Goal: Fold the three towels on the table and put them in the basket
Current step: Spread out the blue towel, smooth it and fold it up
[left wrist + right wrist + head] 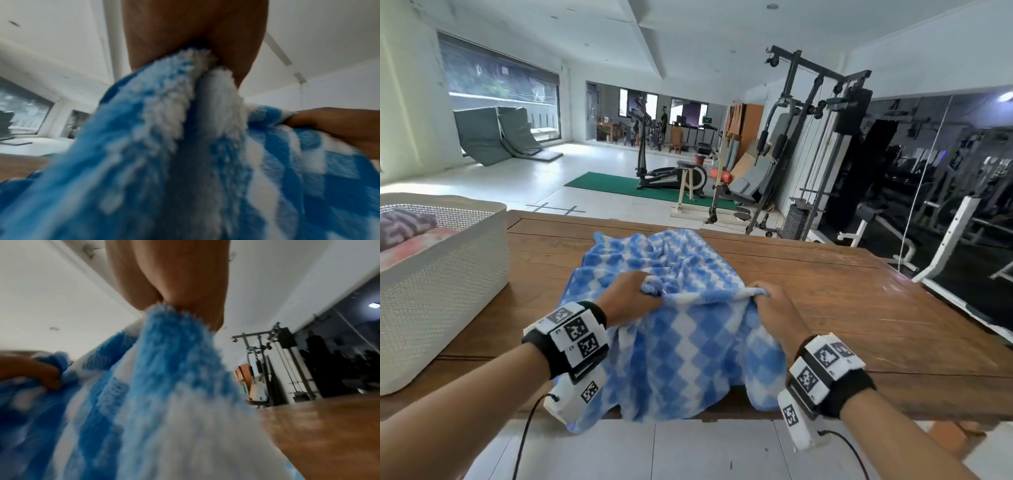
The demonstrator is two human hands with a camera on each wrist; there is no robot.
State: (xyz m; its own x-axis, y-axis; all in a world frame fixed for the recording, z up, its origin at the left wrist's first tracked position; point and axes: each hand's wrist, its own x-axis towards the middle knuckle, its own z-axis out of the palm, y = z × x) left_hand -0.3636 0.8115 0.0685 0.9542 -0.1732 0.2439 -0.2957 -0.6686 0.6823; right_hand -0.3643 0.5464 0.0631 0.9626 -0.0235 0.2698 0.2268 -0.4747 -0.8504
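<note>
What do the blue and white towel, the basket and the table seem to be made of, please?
The blue and white towel looks like soft, fluffy pile fabric, perhaps microfibre or fleece: the left wrist view shows shaggy tufts. The basket seems to be matte cream plastic, judging by its fine, regular perforated walls. The table appears to be wood with a slight sheen: brown planks with visible grain and seams.

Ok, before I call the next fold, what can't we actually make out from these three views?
- Basket contents: head view's left edge cuts it off; two fabrics show, folds unclear.
- Blue checked towel: lower edge hangs past the table rim, cut off there.
- Left hand and right hand fingertips: buried in bunched cloth.
- Both wrist views: blurred, towel fills them.
</note>
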